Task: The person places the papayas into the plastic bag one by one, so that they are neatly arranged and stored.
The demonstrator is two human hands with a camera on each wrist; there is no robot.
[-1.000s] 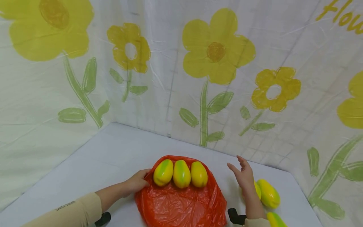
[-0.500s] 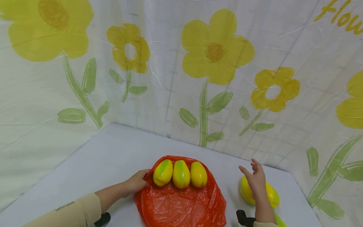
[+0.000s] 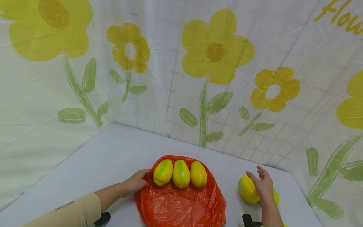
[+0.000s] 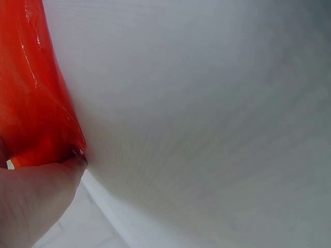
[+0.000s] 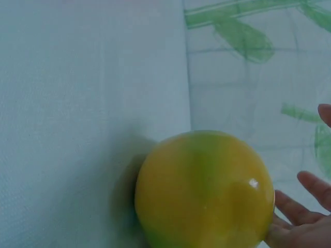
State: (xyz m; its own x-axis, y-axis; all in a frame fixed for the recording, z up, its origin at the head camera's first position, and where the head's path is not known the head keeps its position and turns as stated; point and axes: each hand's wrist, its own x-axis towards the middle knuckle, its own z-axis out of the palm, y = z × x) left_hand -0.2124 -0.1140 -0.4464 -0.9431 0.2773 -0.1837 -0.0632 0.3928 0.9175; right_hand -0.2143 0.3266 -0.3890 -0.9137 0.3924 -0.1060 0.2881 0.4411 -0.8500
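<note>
My left hand (image 3: 137, 181) pinches the left edge of a red plastic bag (image 3: 181, 208), spread with its mouth open. The left wrist view shows the thumb pressed on the bag's rim (image 4: 77, 147). Inside, toward the back, three glossy yellow papaya-like fruits with green streaks (image 3: 181, 174) lie in a row. My right hand (image 3: 265, 187), fingers spread and holding nothing, hovers over more such fruits on the right. One yellow fruit (image 3: 248, 190) shows left of it; another (image 3: 276, 197) is mostly hidden behind the wrist. In the right wrist view, fingertips are right beside a fruit (image 5: 204, 191).
The white table (image 3: 122, 148) carries the bag and fruits. Behind it hangs a white curtain (image 3: 167, 94) printed with yellow flowers. Black devices (image 3: 249, 220) sit at both wrists. A bit of another yellow fruit shows below the right forearm.
My right hand has moved rightward and down, away from the bag and over the loose fruits, uncovering the left one. The left hand, bag and three fruits inside have stayed still.
</note>
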